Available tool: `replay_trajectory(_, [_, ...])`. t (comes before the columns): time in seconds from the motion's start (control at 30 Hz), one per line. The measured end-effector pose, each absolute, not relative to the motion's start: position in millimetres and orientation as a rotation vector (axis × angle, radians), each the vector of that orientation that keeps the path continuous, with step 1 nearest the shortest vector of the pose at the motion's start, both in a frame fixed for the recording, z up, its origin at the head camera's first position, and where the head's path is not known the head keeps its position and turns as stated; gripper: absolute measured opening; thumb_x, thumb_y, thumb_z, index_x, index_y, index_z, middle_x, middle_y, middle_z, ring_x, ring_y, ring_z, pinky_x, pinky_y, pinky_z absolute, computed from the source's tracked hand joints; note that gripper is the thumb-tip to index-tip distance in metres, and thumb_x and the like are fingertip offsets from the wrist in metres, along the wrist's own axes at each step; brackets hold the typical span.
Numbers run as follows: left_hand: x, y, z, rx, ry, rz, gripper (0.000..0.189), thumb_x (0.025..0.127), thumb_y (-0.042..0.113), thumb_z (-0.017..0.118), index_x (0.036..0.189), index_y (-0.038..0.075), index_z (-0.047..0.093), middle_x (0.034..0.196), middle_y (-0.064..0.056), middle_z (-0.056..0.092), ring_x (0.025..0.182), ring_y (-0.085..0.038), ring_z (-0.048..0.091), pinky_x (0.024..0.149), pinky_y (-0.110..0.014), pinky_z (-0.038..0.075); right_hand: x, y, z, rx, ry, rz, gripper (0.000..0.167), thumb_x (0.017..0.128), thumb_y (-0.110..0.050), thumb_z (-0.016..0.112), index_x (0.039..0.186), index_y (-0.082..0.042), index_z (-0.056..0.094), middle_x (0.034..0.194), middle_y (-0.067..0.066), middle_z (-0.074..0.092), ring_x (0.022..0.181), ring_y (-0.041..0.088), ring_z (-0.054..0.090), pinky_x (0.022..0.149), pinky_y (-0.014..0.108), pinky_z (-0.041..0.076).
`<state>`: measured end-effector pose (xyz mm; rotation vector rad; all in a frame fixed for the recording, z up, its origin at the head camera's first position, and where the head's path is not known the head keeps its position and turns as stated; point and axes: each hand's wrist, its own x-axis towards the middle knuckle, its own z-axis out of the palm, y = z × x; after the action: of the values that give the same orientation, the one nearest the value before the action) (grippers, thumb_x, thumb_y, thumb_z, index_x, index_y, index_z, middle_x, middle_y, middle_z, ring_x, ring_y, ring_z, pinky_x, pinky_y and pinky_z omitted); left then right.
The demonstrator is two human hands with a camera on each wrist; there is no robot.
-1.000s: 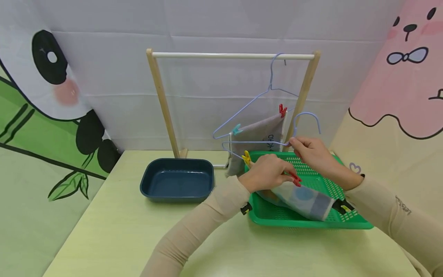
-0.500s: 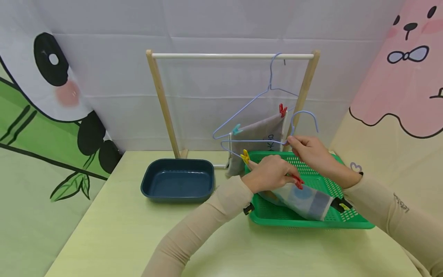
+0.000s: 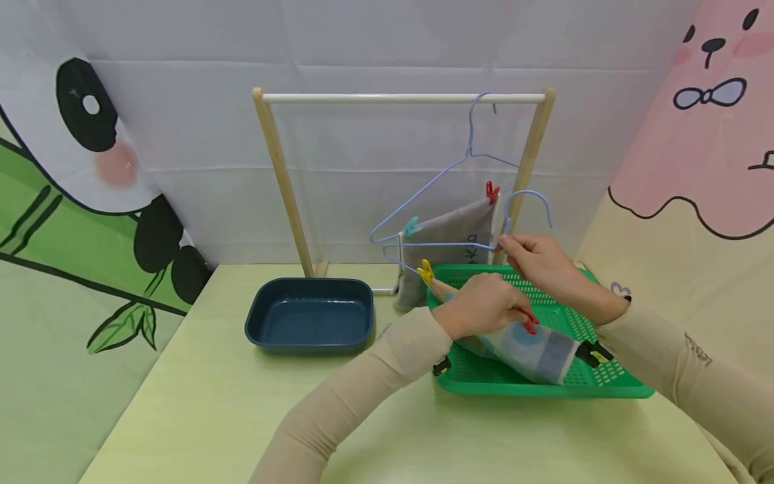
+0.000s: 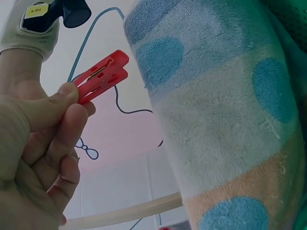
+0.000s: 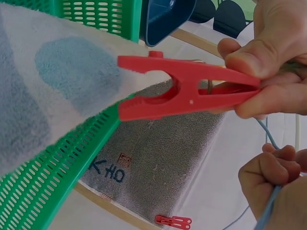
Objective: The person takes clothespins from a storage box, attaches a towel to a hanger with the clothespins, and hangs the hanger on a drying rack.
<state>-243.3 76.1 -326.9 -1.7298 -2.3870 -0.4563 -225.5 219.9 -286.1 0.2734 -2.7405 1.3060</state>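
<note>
My left hand (image 3: 484, 306) pinches a red clothespin (image 5: 192, 91) by its handles, which are squeezed together so its mouth gapes near the towel's edge. My right hand (image 3: 538, 261) grips a thin blue wire hanger (image 3: 447, 245) at the base of its hook. A yellow clothespin (image 3: 426, 272) fastens one corner of a patchwork towel (image 3: 538, 349) with blue dots to the hanger's left end. The rest of that towel droops into a green basket (image 3: 544, 388). In the left wrist view, the towel (image 4: 206, 120) hangs close beside the red clothespin's tips.
Behind, a wooden rack with a white bar (image 3: 387, 99) carries another blue hanger (image 3: 423, 190). From it hangs a grey towel (image 3: 447, 232), held by a teal clothespin (image 3: 413, 226) and a red one. A dark blue basin (image 3: 310, 316) stands left of the basket.
My left hand has shifted slightly right with the red clothespin. My right hand and the hanger have moved a little left and up.
</note>
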Motion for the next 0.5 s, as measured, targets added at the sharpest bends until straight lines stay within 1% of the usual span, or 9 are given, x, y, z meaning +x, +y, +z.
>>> replay_trajectory(0.1, [-242.6, 79.1, -327.6, -1.752, -2.379, -0.469, 0.012, 0.090, 0.026, 0.066, 0.093, 0.025, 0.077, 0.086, 0.017, 0.070, 0.063, 0.004, 0.056, 0.057, -0.011, 0.040, -226.8, 220.2, -286.7, 0.283, -2.735, 1.328, 0.050, 0.100, -0.042, 0.041, 0.078, 0.001, 0.054, 0.057, 0.006, 0.043, 0.052, 0.018, 0.041, 0.058, 0.030, 0.041])
replay_trajectory(0.2, [-241.3, 81.6, -327.9, -1.766, -2.384, -0.476, 0.011, 0.090, 0.025, 0.066, 0.093, 0.025, 0.077, 0.086, 0.017, 0.069, 0.063, 0.005, 0.055, 0.057, -0.011, 0.040, -227.5, 220.1, -287.1, 0.294, -2.726, 1.352, 0.046, 0.101, -0.039, 0.041, 0.085, 0.000, 0.059, 0.058, 0.005, 0.043, 0.053, 0.017, 0.042, 0.058, 0.029, 0.041])
replay_trajectory(0.37, [-240.1, 86.4, -328.7, -1.774, -2.388, -0.447, 0.012, 0.090, 0.024, 0.066, 0.094, 0.024, 0.077, 0.086, 0.016, 0.070, 0.063, 0.005, 0.056, 0.058, -0.010, 0.040, -226.3, 221.0, -286.8, 0.307, -2.740, 1.323, 0.046, 0.101, -0.039, 0.039, 0.090, 0.000, 0.061, 0.058, 0.006, 0.044, 0.051, 0.018, 0.040, 0.057, 0.030, 0.040])
replay_trajectory(0.5, [-239.8, 91.0, -328.7, -1.776, -2.398, -0.424, 0.012, 0.090, 0.025, 0.065, 0.095, 0.024, 0.077, 0.086, 0.015, 0.070, 0.063, 0.004, 0.055, 0.058, -0.011, 0.040, -226.4, 221.9, -287.2, 0.336, -2.747, 1.285, 0.045, 0.102, -0.038, 0.039, 0.094, -0.001, 0.064, 0.059, 0.008, 0.046, 0.050, 0.021, 0.039, 0.059, 0.032, 0.039])
